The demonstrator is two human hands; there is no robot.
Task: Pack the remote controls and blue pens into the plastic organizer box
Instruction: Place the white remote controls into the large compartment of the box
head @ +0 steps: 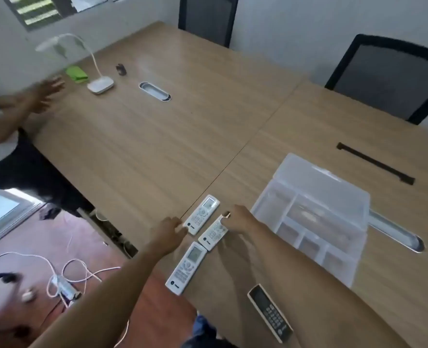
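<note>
Three white remote controls lie near the table's front left edge. My left hand pinches the near end of the far white remote. My right hand lies over the far end of the middle white remote, fingers curled on it. The near white remote lies free, and a dark-faced remote lies closer to me. The clear plastic organizer box stands just right of my right hand, lid open, its compartments holding nothing I can see. No blue pens are visible.
Another person stands at the left, a hand over the table edge. A white desk lamp, a green item, a small black object and a cable port sit far left. A black strip lies beyond the box.
</note>
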